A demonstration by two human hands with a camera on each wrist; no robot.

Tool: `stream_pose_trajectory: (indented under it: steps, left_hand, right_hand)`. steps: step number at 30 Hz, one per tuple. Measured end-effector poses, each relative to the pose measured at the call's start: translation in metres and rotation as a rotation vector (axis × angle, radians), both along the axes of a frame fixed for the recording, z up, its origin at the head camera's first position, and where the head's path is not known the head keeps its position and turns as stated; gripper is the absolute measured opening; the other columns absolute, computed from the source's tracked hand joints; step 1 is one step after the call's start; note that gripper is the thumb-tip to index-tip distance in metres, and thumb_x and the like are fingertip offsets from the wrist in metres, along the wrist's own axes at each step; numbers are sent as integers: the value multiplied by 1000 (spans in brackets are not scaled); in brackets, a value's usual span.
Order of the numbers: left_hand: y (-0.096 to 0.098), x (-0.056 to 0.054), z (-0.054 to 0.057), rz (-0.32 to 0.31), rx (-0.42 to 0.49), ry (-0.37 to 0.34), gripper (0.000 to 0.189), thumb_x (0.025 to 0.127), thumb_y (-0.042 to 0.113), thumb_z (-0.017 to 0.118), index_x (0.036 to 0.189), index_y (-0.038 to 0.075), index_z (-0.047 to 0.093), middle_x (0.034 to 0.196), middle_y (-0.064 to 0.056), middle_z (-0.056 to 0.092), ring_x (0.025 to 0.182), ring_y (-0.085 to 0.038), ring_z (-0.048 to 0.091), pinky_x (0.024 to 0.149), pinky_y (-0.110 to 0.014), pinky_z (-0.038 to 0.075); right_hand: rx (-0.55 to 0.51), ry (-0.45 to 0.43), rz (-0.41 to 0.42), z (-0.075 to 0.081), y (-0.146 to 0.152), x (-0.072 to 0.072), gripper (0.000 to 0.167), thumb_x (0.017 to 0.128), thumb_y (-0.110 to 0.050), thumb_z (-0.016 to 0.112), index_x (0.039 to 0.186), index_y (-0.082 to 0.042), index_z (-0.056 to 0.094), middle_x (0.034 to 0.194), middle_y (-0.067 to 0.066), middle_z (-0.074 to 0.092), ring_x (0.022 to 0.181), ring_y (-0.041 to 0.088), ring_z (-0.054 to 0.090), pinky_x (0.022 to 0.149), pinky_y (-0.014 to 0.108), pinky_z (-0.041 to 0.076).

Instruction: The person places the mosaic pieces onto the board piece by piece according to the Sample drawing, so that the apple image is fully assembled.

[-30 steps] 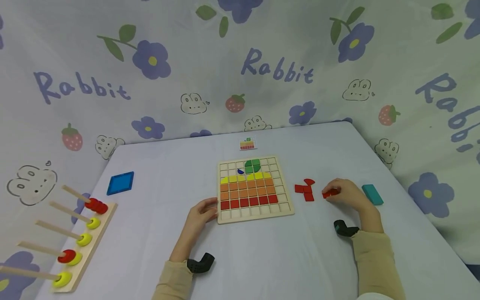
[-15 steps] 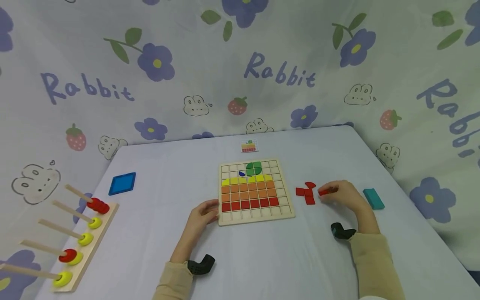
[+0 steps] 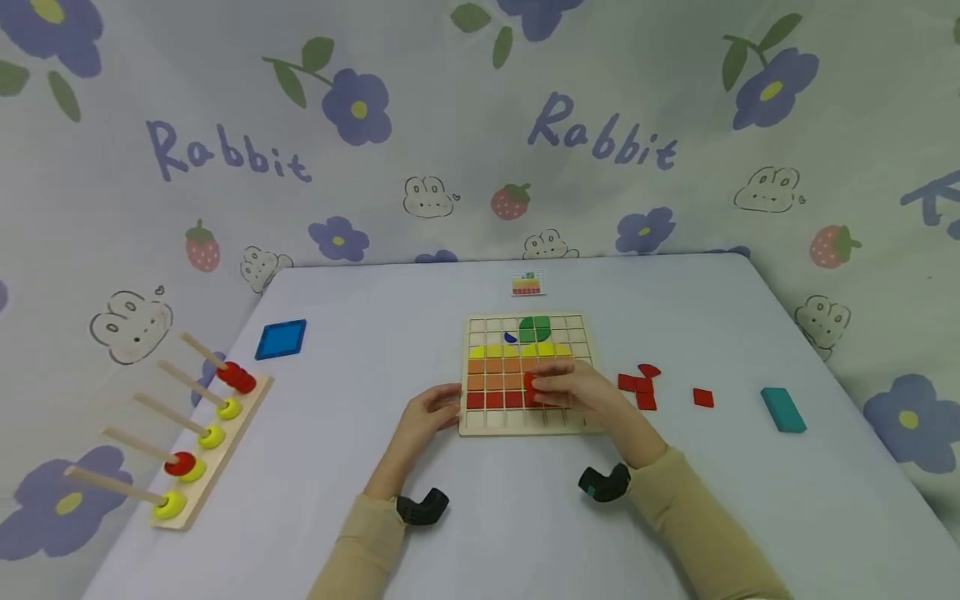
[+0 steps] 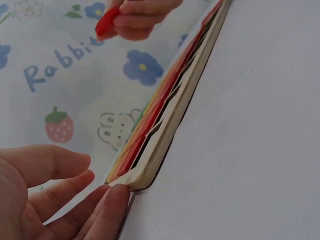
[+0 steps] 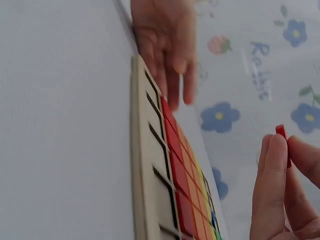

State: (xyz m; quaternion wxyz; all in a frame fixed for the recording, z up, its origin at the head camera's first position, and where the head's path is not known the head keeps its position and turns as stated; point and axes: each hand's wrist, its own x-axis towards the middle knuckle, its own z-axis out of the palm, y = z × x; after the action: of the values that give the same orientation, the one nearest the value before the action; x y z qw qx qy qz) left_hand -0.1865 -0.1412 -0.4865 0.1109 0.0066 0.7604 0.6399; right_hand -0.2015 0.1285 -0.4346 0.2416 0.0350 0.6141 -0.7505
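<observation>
A wooden grid board point(image 3: 495, 425) lies mid-table with rows of red, orange and yellow tiles, plus green point(image 3: 535, 328) and blue pieces toward the top. My left hand point(image 3: 425, 414) is at the board's left side, its relaxed fingertips touching the near corner point(image 4: 135, 181). Above the board, my right hand point(image 3: 581, 389) pinches a red tile point(image 5: 283, 140) between thumb and fingers, held off the surface. This hand hides the right part of the red row in the head view. Several loose red pieces point(image 3: 643, 386) lie right of the board, with one red square point(image 3: 703, 397) farther right.
A small pattern card point(image 3: 528, 284) lies behind the board. A teal block point(image 3: 783, 410) rests at the right. At the left are a blue tray-like square point(image 3: 281, 340) and a peg stand point(image 3: 198, 477) with red and yellow beads on several upright rods.
My right hand has moved left from the loose red pieces to over the board, carrying a red tile. One red square now lies apart at the right. My left hand stays at the board.
</observation>
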Motion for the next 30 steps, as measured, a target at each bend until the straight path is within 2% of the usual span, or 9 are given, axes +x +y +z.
stream_pose_trajectory:
  steps: [2, 8, 15, 20, 26, 29, 30]
  left_hand:
    - [4, -3, 1, -22, 10, 13, 37, 87, 5, 58, 123, -2, 55, 118, -19, 59, 104, -24, 58, 81, -31, 54]
    - [9, -8, 2, -78, 39, 24, 39, 87, 5, 57, 125, -3, 53, 124, -20, 56, 109, -28, 57, 82, -31, 54]
    - [-2, 1, 5, -24, 24, 16, 38, 87, 3, 56, 125, -2, 54, 122, -19, 57, 108, -27, 57, 82, -32, 54]
    - [-2, 1, 5, -26, 31, 14, 39, 87, 4, 57, 125, -2, 54, 123, -18, 57, 108, -26, 57, 82, -32, 54]
    - [-4, 2, 7, -25, 42, 15, 39, 87, 3, 56, 125, -3, 53, 122, -20, 56, 105, -25, 57, 82, -32, 54]
    - [-2, 7, 18, -44, 51, 6, 40, 88, 2, 55, 126, -6, 51, 123, -23, 55, 107, -27, 56, 84, -34, 53]
    - [-2, 8, 18, -46, 50, 14, 40, 88, 2, 56, 126, -7, 51, 123, -23, 55, 106, -27, 57, 83, -35, 53]
  right_hand:
    - [32, -2, -2, -3, -18, 2, 35, 86, -3, 62, 118, 8, 57, 108, 10, 61, 80, 16, 66, 74, 26, 55]
    - [285, 60, -26, -13, -57, 5, 20, 81, -3, 68, 101, 3, 69, 100, 12, 66, 75, 16, 64, 69, 29, 57]
    - [558, 252, 73, -21, -91, 6, 8, 78, -6, 71, 85, -4, 74, 90, 6, 68, 69, 12, 61, 63, 24, 56]
    - [728, 384, 99, -22, -95, 7, 5, 78, -8, 70, 81, -9, 74, 81, 1, 68, 69, 12, 54, 57, 20, 49]
    - [845, 545, 142, -20, -100, 9, 7, 77, -5, 69, 80, -7, 75, 75, 0, 68, 67, 12, 53, 55, 20, 46]
    - [904, 615, 156, -20, -101, 10, 6, 76, -4, 69, 78, -7, 74, 73, 0, 68, 66, 11, 55, 55, 21, 47]
    - [919, 630, 156, -20, -101, 11, 5, 76, -4, 69, 77, -6, 74, 72, 0, 68, 65, 11, 55, 55, 21, 47]
